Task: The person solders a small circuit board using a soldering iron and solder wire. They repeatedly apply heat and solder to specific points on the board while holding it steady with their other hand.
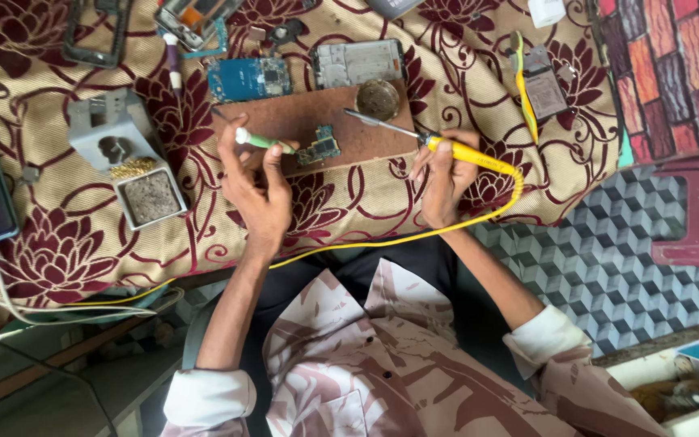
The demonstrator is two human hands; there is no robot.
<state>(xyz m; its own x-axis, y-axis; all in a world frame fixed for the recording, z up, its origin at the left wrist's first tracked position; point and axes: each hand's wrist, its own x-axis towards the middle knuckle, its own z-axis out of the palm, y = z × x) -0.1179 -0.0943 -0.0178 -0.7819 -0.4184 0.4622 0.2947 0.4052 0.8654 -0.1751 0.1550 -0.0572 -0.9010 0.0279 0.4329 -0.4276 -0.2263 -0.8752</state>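
Patterned shirt sleeves at frame bottom lead up to both hands at centre: left hand (254,182) has its grip pinched on green-handled tweezers (262,142) pressing a small circuit board (319,146) flat on the brown board (317,121), likely to steady it. Right hand (440,180) has its grip closed pen-style on a yellow soldering iron (446,148), tip aimed toward the round flux tin (378,99). Left of centre, a square metal tray (150,197) holds grey sponge-like stuff, brass wool behind it.

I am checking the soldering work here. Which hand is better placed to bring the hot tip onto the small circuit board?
The right hand, probably. It already holds the yellow soldering iron, whose tip points toward the small circuit board. The left hand is busy with a green-handled tool against the board.
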